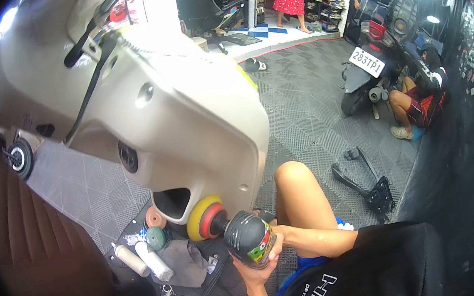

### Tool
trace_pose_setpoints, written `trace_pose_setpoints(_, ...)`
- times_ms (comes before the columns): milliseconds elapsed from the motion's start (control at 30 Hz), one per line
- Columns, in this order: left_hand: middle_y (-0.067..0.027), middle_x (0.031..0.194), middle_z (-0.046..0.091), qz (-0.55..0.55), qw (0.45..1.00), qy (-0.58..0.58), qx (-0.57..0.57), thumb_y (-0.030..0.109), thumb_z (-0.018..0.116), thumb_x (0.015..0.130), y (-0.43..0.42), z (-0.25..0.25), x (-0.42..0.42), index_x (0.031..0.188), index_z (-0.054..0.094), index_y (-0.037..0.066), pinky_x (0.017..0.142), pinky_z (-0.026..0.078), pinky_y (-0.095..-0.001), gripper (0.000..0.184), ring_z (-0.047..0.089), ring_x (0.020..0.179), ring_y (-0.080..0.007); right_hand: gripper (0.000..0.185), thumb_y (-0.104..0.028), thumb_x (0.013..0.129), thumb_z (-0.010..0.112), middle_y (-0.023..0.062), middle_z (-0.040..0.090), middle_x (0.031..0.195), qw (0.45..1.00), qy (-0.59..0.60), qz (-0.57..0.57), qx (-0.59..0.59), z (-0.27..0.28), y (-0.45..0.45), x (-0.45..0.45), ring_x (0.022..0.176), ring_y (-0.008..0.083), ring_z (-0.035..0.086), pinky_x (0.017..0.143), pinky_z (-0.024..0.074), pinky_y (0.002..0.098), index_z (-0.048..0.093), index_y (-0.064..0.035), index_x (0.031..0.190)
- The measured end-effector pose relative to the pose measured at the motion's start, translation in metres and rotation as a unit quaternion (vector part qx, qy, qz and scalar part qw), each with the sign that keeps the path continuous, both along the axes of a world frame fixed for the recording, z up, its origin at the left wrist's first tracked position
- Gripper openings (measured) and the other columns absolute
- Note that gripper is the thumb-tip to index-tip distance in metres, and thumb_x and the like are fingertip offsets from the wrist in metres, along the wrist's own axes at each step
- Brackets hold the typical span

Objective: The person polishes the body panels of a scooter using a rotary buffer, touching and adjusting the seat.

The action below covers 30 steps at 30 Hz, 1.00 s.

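Observation:
Both my hands are wrapped round a black handheld polisher (249, 235). My left hand (254, 272) grips it from below. My right hand (277, 245) is closed at its rear end, and the fingers partly show. A yellow foam pad (199, 217) on a red backing sits at the polisher's front. The pad's edge meets the beige scooter panel (206, 134), just beside a dark opening (173, 203); whether it spins, I cannot tell. Below the pad lie a green round pad (156, 238), an orange-pink round pad (155, 217) and a grey cloth (183, 263).
Two white bottles (131, 260) and keys (169, 290) lie lower left. A brown ribbed seat (28, 233) fills the left side. A black bracket (365, 182) rests on the grey tiled floor. A person (419, 90) crouches beside a motorcycle (366, 70); two more people stand behind.

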State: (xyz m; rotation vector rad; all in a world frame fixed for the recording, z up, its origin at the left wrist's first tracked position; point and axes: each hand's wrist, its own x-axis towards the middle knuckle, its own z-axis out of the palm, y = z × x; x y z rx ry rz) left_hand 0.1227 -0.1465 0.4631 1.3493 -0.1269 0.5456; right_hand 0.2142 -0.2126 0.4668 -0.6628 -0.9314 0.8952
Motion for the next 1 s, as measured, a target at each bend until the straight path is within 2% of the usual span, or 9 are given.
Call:
trace_pose_setpoints(267, -0.0135, 0.121, 0.066, -0.130, 0.980, 0.140, 0.052, 0.035, 0.092, 0.064, -0.015, 0.022, -0.004, 0.131, 0.055, 0.001, 0.096, 0.053, -0.0386, 0.083, 0.067, 0.111, -0.0244, 0.090, -0.038, 0.068, 0.091, 0.0235, 0.065, 0.103, 0.998, -0.022, 0.026, 0.051, 0.005, -0.019, 0.011, 0.091, 0.0358, 0.068, 0.083, 0.0546, 0.0474, 0.040, 0.0058, 0.128)
trace_pose_setpoints(333, -0.0154, 0.127, 0.064, -0.201, 0.906, 0.200, 0.316, 0.039, 0.093, 0.068, 0.003, 0.047, -0.007, 0.131, 0.057, -0.001, 0.099, 0.052, -0.0411, 0.083, 0.065, 0.116, -0.0277, 0.090, -0.037, 0.068, 0.091, 0.0236, 0.065, 0.103, 0.996, -0.022, 0.046, 0.073, 0.009, -0.037, 0.021, 0.091, 0.0360, 0.068, 0.083, 0.0546, 0.0478, 0.040, 0.0056, 0.128)
trace_pose_setpoints(467, -0.0162, 0.124, 0.061, 0.118, 0.854, 0.006, 0.507, 0.027, 0.088, 0.074, 0.079, 0.151, -0.031, 0.125, 0.060, -0.001, 0.104, 0.047, -0.0402, 0.064, 0.059, 0.118, -0.0295, 0.090, -0.037, 0.067, 0.092, 0.0238, 0.065, 0.102, 0.991, -0.028, 0.064, 0.113, 0.016, -0.065, 0.034, 0.089, 0.0365, 0.069, 0.082, 0.0546, 0.0484, 0.040, 0.0052, 0.128)
trace_pose_setpoints(600, -0.0208, 0.147, 0.047, 0.663, 0.503, -0.161, 0.531, 0.034, 0.085, 0.080, 0.164, 0.260, -0.085, 0.138, 0.049, -0.008, 0.109, 0.043, -0.0422, 0.080, 0.045, 0.138, -0.0335, 0.090, -0.037, 0.067, 0.092, 0.0240, 0.066, 0.102, 0.981, -0.003, 0.106, 0.164, 0.016, -0.088, 0.041, 0.088, 0.0370, 0.069, 0.082, 0.0546, 0.0491, 0.040, 0.0048, 0.127)
trace_pose_setpoints(667, -0.0246, 0.144, 0.046, 0.769, 0.336, 0.043, 0.542, 0.030, 0.088, 0.076, 0.140, 0.307, -0.060, 0.147, 0.035, -0.007, 0.110, 0.042, -0.0422, 0.096, 0.048, 0.130, -0.0344, 0.090, -0.037, 0.067, 0.092, 0.0241, 0.066, 0.101, 0.972, 0.013, 0.112, 0.208, 0.020, -0.107, 0.047, 0.088, 0.0373, 0.069, 0.081, 0.0546, 0.0494, 0.040, 0.0046, 0.127)
trace_pose_setpoints(767, -0.0253, 0.128, 0.060, 0.718, 0.450, -0.126, 0.516, 0.032, 0.086, 0.077, 0.192, 0.353, -0.013, 0.143, 0.040, -0.005, 0.104, 0.047, -0.0412, 0.088, 0.060, 0.119, -0.0346, 0.090, -0.037, 0.067, 0.092, 0.0242, 0.066, 0.101, 0.959, 0.036, 0.115, 0.255, 0.020, -0.126, 0.062, 0.087, 0.0376, 0.069, 0.081, 0.0546, 0.0500, 0.040, 0.0043, 0.126)
trace_pose_setpoints(800, -0.0265, 0.133, 0.057, 0.759, 0.310, -0.135, 0.557, 0.037, 0.089, 0.074, 0.195, 0.353, -0.018, 0.145, 0.038, -0.006, 0.108, 0.043, -0.0439, 0.097, 0.056, 0.125, -0.0388, 0.089, -0.037, 0.067, 0.092, 0.0242, 0.066, 0.101, 0.956, 0.041, 0.121, 0.263, 0.020, -0.129, 0.065, 0.086, 0.0378, 0.069, 0.081, 0.0546, 0.0501, 0.040, 0.0042, 0.126)
trace_pose_setpoints(900, -0.0276, 0.129, 0.058, 0.722, 0.515, -0.053, 0.459, 0.034, 0.089, 0.072, 0.214, 0.346, -0.032, 0.154, 0.024, -0.003, 0.093, 0.053, -0.0458, 0.111, 0.066, 0.103, -0.0406, 0.089, -0.037, 0.067, 0.093, 0.0244, 0.067, 0.100, 0.950, 0.059, 0.128, 0.277, 0.019, -0.131, 0.075, 0.085, 0.0381, 0.069, 0.080, 0.0546, 0.0506, 0.040, 0.0039, 0.126)
trace_pose_setpoints(1000, -0.0285, 0.111, 0.066, 0.763, 0.364, -0.116, 0.522, 0.037, 0.088, 0.073, 0.244, 0.352, -0.046, 0.154, 0.023, -0.004, 0.081, 0.056, -0.0469, 0.112, 0.071, 0.084, -0.0386, 0.089, -0.037, 0.067, 0.093, 0.0245, 0.067, 0.100, 0.943, 0.067, 0.154, 0.286, 0.017, -0.137, 0.075, 0.084, 0.0385, 0.070, 0.080, 0.0546, 0.0511, 0.039, 0.0036, 0.126)
